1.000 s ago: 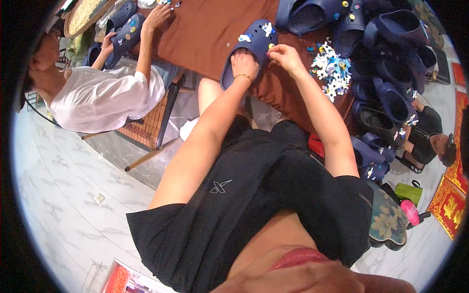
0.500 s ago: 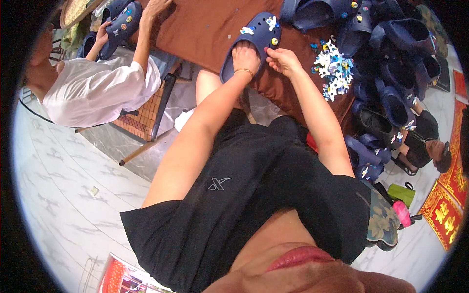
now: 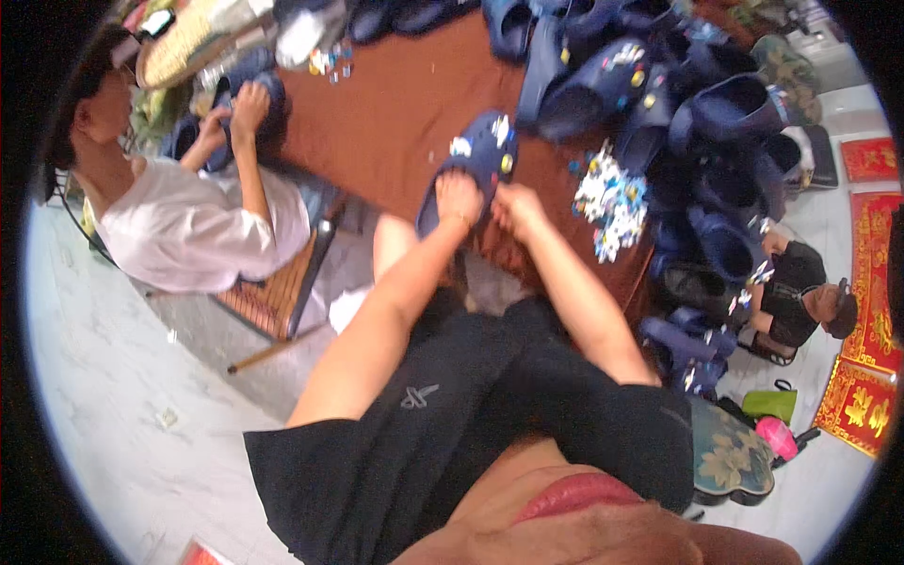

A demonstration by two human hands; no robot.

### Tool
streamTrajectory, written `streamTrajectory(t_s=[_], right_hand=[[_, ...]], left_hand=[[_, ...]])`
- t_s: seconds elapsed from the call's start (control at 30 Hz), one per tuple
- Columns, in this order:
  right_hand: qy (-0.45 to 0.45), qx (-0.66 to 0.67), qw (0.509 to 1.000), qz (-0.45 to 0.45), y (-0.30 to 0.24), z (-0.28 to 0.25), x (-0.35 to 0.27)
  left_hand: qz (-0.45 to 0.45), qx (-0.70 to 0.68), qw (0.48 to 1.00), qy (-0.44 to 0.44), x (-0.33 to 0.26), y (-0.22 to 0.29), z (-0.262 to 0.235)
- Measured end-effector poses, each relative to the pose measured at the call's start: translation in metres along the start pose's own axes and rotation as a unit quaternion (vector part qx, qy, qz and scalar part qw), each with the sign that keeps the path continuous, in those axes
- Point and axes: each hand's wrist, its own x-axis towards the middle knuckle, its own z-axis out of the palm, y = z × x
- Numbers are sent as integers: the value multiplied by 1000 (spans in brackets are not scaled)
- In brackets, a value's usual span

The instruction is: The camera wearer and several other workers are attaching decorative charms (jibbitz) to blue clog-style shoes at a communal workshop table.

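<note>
A heap of dark navy rubber clogs [image 3: 697, 104] crowds the brown table [image 3: 377, 122] from twelve to three o'clock, with a scatter of small bright plastic charms [image 3: 607, 202] just right of the hands. At ten o'clock a co-worker in a white shirt [image 3: 188, 231] handles another clog. The smooth navy foam clog with coloured charms [image 3: 471, 169] lies centrally; the left hand [image 3: 459, 200] curls closed on its heel, the right hand [image 3: 513, 202] pinches its near edge.

Your left hand [image 3: 459, 200] and right hand [image 3: 513, 205] rest on a navy clog [image 3: 476, 165] of matt, foam-like plastic, studded with glossy plastic charms [image 3: 607, 202]. Under it you see a brown table [image 3: 395, 113], matt and cloth-like. The chair [image 3: 278, 297] looks woven, with thin wooden legs.
</note>
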Motion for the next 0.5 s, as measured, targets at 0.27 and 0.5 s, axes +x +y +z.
streamTrajectory(t_s=[0.27, 0.5], right_hand=[[-76, -124, 989, -25, 35, 15, -42], [-81, -203, 966, -135, 51, 26, -74]], left_hand=[[-9, -71, 997, 24, -3, -2, -3], [-86, -146, 972, 163, 0, 1, 33]])
